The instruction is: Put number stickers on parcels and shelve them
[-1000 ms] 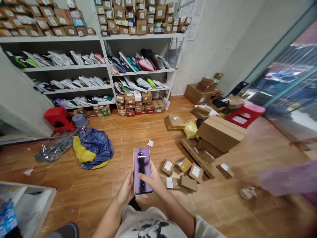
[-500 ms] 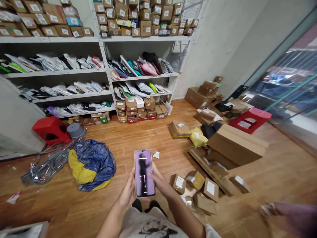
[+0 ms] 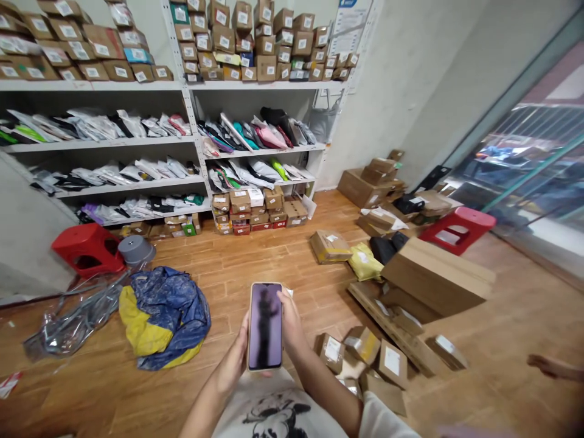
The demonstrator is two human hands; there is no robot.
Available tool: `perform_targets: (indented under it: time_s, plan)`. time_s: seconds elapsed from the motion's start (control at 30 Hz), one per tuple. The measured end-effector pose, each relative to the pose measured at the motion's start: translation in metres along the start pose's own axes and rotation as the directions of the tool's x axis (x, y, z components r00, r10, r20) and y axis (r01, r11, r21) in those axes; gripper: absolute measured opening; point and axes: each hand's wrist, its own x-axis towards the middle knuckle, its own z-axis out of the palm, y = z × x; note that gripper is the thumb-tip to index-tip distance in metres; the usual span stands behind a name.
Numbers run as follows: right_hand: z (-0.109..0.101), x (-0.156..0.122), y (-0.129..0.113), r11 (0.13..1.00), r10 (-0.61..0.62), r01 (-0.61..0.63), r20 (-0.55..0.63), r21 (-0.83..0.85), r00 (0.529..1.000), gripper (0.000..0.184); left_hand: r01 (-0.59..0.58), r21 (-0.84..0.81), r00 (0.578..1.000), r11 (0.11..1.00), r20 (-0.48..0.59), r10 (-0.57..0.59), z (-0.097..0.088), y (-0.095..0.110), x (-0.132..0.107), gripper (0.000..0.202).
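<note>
The left hand (image 3: 235,358) is curled, its palm and fingers closed along the left edge of a flat, rectangular smartphone in a pale case (image 3: 265,328). The right hand (image 3: 293,322) grips the opposite long edge, partly closed, with its thumb at the screen's upper right corner; how its other fingers lie behind the case cannot be seen. Held between the two hands, the smartphone stands in front of the wearer's light T-shirt with a dark cartoon print (image 3: 274,417), above the brown wood-look floor (image 3: 219,252). Its glossy purplish screen shows a dark, blurred human shape.

Left of the hands lies a crumpled blue-and-yellow plastic sheet or sack (image 3: 168,313), near a red plastic stool (image 3: 89,248) and a round grey tub (image 3: 135,248). To the right, small brown cardboard parcels with white labels (image 3: 392,362) sit near a large open cardboard carton (image 3: 435,271) and a yellow plastic parcel (image 3: 365,263). At the right edge shows another person's bare hand or foot (image 3: 554,367); which cannot be told. Farther off, white metal shelving (image 3: 264,86) carries boxes and bagged packets.
</note>
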Motion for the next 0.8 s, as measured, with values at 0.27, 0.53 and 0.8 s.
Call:
perform_targets:
  time_s: [0.27, 0.53, 0.8]
  plan:
    - [0.024, -0.007, -0.018, 0.995, 0.051, -0.054, 0.05, 0.078, 0.997, 0.024, 0.064, 0.11, 0.998, 0.992, -0.024, -0.062, 0.006, 0.014, 0.003, 0.091]
    - [0.022, -0.004, -0.02, 0.989, 0.106, -0.109, 0.035, 0.102, 0.994, 0.04, 0.045, 0.239, 0.999, 0.97, 0.002, -0.046, 0.0, 0.006, 0.005, 0.082]
    - [0.017, 0.003, -0.009, 0.942, 0.264, -0.263, 0.026, 0.206, 0.964, 0.046, 0.081, 0.336, 0.997, 0.938, -0.04, -0.071, 0.002, 0.004, 0.006, 0.078]
